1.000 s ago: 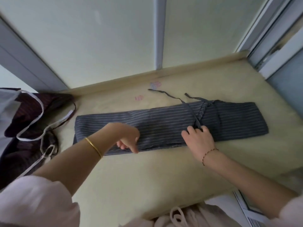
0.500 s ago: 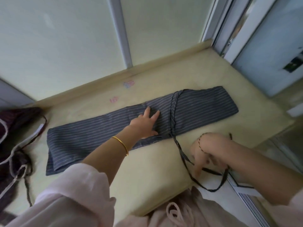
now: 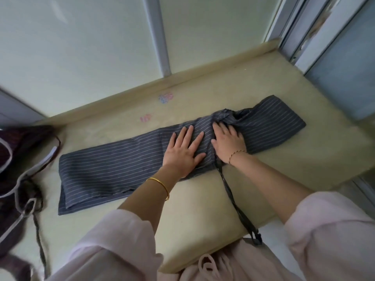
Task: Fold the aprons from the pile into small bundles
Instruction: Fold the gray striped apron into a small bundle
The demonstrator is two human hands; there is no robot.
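Inspecting the dark grey, white-striped fabric apron (image 3: 113,171): folded into a long narrow strip, flat on the pale yellow padded surface (image 3: 203,209), straight ahead of both hands. Runs lengthwise from near left to far right, oblique to the near edge. Bunches into a gathered ridge right of the middle, then spreads flat again toward the far-right end.

Finding the left hand (image 3: 183,152) released: palm down, fingers straight and spread, pressing the strip just left of the gather. Finding the right hand (image 3: 228,144) likewise unclenched: palm down on the cloth just beside the left, fingertips (image 3: 221,127) reaching the bunched ridge, grasping nothing that can be made out. Both placed near the strip's middle, the right nearer the short far-right portion, the left nearer the long near-left portion.

Noting a thin dark fabric tie strap (image 3: 233,197): emerges from under the right wrist, crosses the surface toward the near side, hangs over the near edge.

Judged to turn on the long axis: ends to be brought in along it toward the hands, short right end by the right, long left end by the left. Loose strap probably to be dealt with first.

Recording a heap of dark maroon aprons with pale grey trim (image 3: 14,159) at the left edge of view, well apart from both hands.
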